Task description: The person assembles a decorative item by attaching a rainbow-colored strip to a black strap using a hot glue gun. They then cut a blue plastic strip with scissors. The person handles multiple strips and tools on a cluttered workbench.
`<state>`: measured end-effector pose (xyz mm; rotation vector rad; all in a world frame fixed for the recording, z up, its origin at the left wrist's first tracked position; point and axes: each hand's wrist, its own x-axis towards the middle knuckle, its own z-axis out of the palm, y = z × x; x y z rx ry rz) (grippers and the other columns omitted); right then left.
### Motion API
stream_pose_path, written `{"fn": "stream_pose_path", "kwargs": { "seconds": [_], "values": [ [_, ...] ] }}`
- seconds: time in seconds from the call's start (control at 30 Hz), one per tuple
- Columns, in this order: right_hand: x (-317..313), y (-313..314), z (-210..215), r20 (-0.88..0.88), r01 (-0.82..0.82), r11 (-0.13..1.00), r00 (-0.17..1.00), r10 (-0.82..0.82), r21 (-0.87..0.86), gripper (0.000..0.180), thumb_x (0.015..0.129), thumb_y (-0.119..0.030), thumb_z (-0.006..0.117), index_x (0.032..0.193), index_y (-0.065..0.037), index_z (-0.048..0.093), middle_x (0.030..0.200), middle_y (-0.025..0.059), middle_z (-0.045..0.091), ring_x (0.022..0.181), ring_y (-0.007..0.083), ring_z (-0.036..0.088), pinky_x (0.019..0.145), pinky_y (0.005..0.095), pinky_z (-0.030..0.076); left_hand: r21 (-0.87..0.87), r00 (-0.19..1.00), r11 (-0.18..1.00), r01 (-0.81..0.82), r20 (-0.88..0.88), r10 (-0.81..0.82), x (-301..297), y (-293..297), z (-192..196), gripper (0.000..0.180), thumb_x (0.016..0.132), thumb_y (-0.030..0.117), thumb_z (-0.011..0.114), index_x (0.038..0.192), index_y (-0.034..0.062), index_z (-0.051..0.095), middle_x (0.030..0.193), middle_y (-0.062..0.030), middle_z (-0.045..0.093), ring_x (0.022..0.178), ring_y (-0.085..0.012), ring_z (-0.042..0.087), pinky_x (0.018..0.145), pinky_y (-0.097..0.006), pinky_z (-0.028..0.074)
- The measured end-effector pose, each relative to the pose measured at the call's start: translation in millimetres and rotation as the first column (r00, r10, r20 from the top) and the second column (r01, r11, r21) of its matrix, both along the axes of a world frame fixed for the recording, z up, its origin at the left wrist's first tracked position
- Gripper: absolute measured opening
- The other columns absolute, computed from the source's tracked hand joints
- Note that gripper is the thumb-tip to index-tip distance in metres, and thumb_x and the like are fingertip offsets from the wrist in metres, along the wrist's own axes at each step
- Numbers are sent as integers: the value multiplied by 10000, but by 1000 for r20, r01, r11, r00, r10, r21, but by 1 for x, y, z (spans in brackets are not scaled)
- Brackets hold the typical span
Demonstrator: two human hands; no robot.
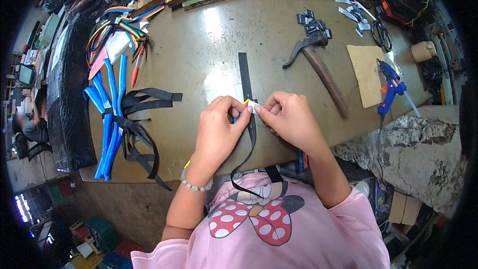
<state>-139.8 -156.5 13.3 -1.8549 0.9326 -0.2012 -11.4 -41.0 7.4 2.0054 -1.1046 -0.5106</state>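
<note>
The left hand [219,124] has its grip pressed together, thumb against forefinger, pinching the left edge of a small white label [253,106]. The right hand [289,114] pinches the label's other edge with thumb and fingers. The label sits near the centre of the frame, over a black strap [244,72] that runs up the tabletop [209,40] and trails down toward the pink shirt [298,214]. A scrap of yellow shows by the left fingertips; what it belongs to is hidden.

The step in hand looks like folding or lining up the label at the strap. The next move seems to call for keeping both pinches firm and the edges even, so that nothing slips.

Farther out, a hammer [326,77] lies right of centre, below black buckles [313,24]. A glue gun [391,87] rests at the right, and blue straps [122,74] lie at the left.
</note>
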Motion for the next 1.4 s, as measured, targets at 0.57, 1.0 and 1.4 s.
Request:
{"fn": "stream_pose_path", "kwargs": {
  "seconds": [0.57,1.0,1.4],
  "values": [
    [-3,14,-5,117,4,968,993,26,-249,103,845,-150,689,882,-59,658,710,147,626,644,302,644,573,410,485,-9,988,994,-113,-111,111,5,-2,-8,215,806,94,756,838,9,561,711,-53,530,563,-113,478,529,-271,427],
    [-6,15,-11,121,4,956,992,33,-292,110,820,-132,698,898,-61,668,775,135,651,657,305,638,604,408,500,-20,953,1000,14,-302,-19,7,21,-4,243,732,-34,737,938,14,618,797,-24,523,618,-68,489,580,-211,427],
    [-7,12,-10,122,-13,966,992,45,-257,111,819,-132,692,895,-57,660,799,154,663,707,342,645,634,422,508,-92,991,995,-25,-132,13,-1,10,-1,143,747,19,762,865,10,683,805,-52,573,635,-106,517,595,-249,449]
  ]
}}
